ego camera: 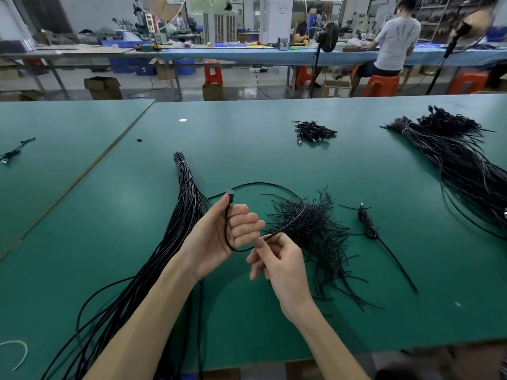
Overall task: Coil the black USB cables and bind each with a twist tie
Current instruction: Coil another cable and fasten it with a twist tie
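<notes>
Gripped in both hands is one black USB cable (274, 184). Its plug (230, 193) is held upright above the curled fingers of the left hand (219, 234). The cord is run down across that palm in a loose curve to the right hand (279, 260), where it is pinched between thumb and forefinger. From that pinch the cord is carried up in a wide arc over a loose pile of black twist ties (315, 231) and back leftward toward a long bundle of uncoiled cables (186, 207). That bundle is bound near its far end by a pale band (179, 163) and is spread along the green table (109, 215) under the left forearm. Just right of the twist ties one coiled cable (367, 224) is laid (a straight black tail is stretched from it toward the near edge). Farther back a small heap of coiled cables (312, 131) is seen, and at the far right a second, larger bundle (452, 152) is laid across the table. Beyond the table a person (392, 42) is seated on an orange stool (380, 85) at a blue-topped bench (247, 54).
</notes>
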`<state>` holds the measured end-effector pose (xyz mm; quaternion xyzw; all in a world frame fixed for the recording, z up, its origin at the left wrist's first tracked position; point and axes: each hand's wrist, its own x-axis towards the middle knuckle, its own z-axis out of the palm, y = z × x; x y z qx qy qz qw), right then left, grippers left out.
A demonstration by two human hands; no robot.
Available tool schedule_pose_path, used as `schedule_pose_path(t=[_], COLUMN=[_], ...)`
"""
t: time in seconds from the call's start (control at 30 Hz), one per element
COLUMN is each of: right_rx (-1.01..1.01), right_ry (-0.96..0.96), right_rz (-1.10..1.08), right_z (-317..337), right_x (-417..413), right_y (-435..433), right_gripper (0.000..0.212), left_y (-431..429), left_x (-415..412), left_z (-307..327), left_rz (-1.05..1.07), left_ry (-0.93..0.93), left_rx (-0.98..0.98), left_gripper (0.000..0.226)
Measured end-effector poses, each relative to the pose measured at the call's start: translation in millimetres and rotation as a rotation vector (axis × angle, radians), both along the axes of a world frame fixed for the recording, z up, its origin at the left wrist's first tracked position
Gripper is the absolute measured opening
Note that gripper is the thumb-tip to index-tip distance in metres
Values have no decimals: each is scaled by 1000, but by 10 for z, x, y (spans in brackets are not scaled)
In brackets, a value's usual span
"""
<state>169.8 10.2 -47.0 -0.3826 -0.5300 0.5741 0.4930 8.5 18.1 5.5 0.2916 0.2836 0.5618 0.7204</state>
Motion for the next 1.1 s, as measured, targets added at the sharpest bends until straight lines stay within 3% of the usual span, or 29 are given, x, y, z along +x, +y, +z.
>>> schedule_pose_path(t=[0.23, 0.4, 0.73, 0.87, 1.1], right_rx=[-12, -27, -8, -13, -26], right_ry=[11, 16, -68, -53, -46], right_rz=[-25, -39, -64, -75, -89], right_z=[27, 28, 6, 5, -2], right_x=[4, -1, -9, -9, -11], right_y=[-10, -2, 10, 9, 14], right_gripper=[40, 41, 19, 18, 21], left_y=[-19, 12, 41, -6, -26], left_x=[13, 22, -38, -27, -3], left_z=[-8, -55, -11, 59, 16], left_rz=[-22, 17, 70, -77, -34], left_ry=[134, 96, -7, -45, 175], left_rx=[44, 46, 11, 19, 50], left_gripper=[63, 69, 57, 38, 39])
